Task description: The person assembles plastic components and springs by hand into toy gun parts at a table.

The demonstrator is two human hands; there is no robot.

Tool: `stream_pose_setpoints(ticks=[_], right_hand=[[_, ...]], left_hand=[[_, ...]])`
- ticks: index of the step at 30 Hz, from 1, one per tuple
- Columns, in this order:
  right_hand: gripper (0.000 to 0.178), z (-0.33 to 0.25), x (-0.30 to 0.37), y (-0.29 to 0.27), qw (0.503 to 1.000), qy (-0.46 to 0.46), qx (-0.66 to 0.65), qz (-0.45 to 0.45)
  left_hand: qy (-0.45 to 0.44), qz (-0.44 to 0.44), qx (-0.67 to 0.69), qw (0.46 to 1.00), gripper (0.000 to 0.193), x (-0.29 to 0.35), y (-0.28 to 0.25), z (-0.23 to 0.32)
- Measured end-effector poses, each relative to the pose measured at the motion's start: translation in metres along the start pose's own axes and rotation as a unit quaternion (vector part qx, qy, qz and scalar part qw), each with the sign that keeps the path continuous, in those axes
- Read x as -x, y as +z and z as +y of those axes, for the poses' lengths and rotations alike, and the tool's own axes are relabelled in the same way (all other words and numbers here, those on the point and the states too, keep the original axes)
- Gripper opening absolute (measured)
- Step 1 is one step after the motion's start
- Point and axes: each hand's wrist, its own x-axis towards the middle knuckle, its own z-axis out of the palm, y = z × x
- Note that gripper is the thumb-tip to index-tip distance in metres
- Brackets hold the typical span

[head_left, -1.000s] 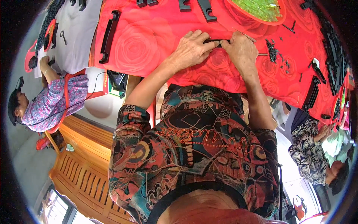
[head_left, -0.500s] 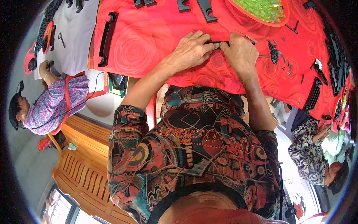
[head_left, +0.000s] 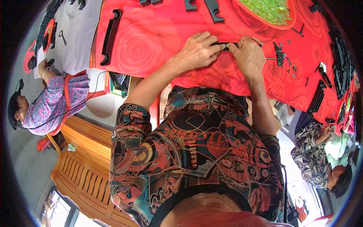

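Both hands meet over the red rose-patterned tablecloth (head_left: 140,49). Between them lies a slim black plastic piece (head_left: 223,43), mostly covered by fingers. My left hand (head_left: 199,51) is closed, with thumb and fingertips pinching the piece's left part. From the other side my right hand (head_left: 249,55) is closed on it, thumb pressed close to the left fingertips. A thin tool with a reddish-brown end (head_left: 258,41) shows just beyond the right knuckles, and a dark thin rod (head_left: 270,58) sticks out beside that hand; I cannot tell whether either is held.
Black scraps (head_left: 280,55) lie right of my hands. A red-rimmed bowl of green pieces (head_left: 278,25) stands at far right. Long black parts (head_left: 111,38) and notched ones (head_left: 214,11) lie around. One person (head_left: 56,98) sits left, another (head_left: 312,155) right.
My hands have shifted slightly to the right in the picture, and my right thumb has moved on the black piece. Both hands still grip it.
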Motion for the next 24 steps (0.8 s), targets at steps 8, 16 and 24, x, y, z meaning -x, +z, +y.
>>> stream_pose_setpoints(ticks=[8, 16, 24], right_hand=[[0.037, -0.002, 0.011, 0.003, 0.998, 0.015, 0.007, 0.059], [0.036, 0.001, 0.005, 0.004, 0.999, -0.032, 0.009, 0.020], [0.035, -0.003, 0.009, 0.005, 1.000, 0.008, -0.020, 0.023]], left_hand=[[0.019, -0.024, -0.022, 0.999, 0.031, 0.003, 0.001, -0.001], [-0.016, -0.053, -0.011, 0.998, 0.029, 0.001, -0.002, 0.000], [-0.005, -0.030, 0.005, 1.000, 0.030, 0.008, 0.002, -0.006]])
